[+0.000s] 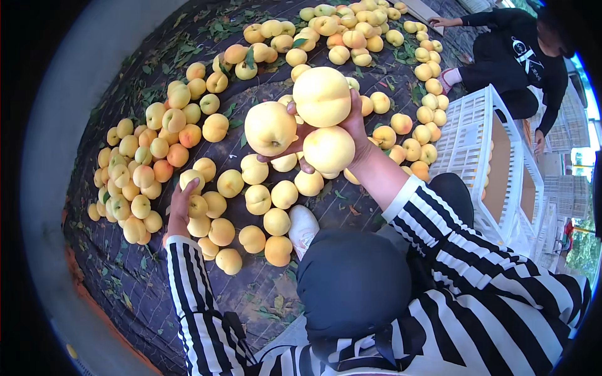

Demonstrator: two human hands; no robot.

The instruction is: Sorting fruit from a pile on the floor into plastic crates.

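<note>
My right hand (356, 129) is raised over the fruit and holds several large yellow peaches. One peach (322, 97) sits on top, a second (271, 129) lies toward the fingertips, and a third (328, 149) rests below by the palm. Lower down at the left, my left hand (179, 207) has its thumb over a yellow peach (190, 180), at the edge of a cluster on the ground. Its other fingers are mostly hidden behind the fruit. Loose peaches (257, 199) lie between my two hands, close to my white shoe (302, 228).
Heaped peaches (136, 174) cover the dark ground sheet (127, 277) at left, with another heap (352, 28) at the far side. White plastic crates (463, 127) stand at right, cardboard inside. A person in black (517, 56) sits beyond them. A pale wall (51, 164) borders the left.
</note>
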